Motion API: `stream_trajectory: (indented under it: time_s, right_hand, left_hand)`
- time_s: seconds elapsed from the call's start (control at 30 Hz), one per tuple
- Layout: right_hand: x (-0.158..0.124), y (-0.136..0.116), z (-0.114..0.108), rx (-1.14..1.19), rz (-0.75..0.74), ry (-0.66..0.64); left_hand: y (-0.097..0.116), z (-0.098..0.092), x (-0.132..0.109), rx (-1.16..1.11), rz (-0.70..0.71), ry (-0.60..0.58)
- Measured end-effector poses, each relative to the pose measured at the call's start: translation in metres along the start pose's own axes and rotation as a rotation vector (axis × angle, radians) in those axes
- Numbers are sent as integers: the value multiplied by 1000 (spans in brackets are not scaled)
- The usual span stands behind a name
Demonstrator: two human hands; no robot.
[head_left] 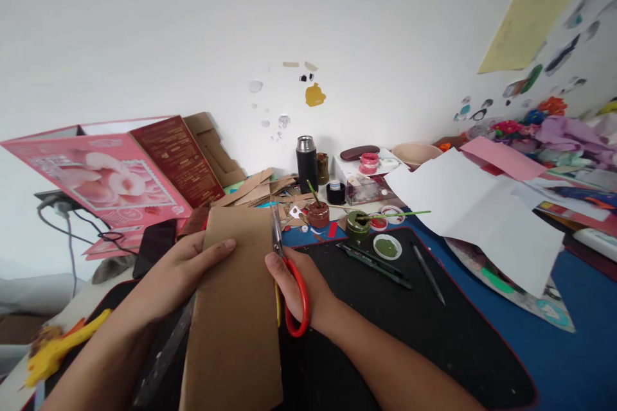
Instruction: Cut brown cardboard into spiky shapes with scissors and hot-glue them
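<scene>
My left hand grips the left edge of a long brown cardboard sheet, thumb on top, holding it over the black mat. My right hand is closed in the red handles of a pair of scissors. The blades point away from me and run along the sheet's right edge near its far end.
Paint pots, a brush, a dish of green paint and a black flask stand beyond the mat. White paper lies right. A pink box, phone and cardboard scraps sit left.
</scene>
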State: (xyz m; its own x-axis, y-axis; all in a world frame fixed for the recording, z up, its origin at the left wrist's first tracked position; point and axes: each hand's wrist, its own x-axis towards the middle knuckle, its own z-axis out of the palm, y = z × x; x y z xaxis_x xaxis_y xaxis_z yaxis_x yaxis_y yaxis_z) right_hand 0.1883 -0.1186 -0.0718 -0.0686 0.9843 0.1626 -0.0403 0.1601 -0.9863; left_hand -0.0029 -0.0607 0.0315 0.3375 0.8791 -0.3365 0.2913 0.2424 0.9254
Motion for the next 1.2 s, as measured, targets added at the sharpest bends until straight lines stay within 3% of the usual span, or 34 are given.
stream_trajectory:
  time_s: [1.2]
  right_hand:
    - [-3, -1, 0, -84, -6, -19]
  left_hand:
    - [4, 6, -4, 110, -17, 0]
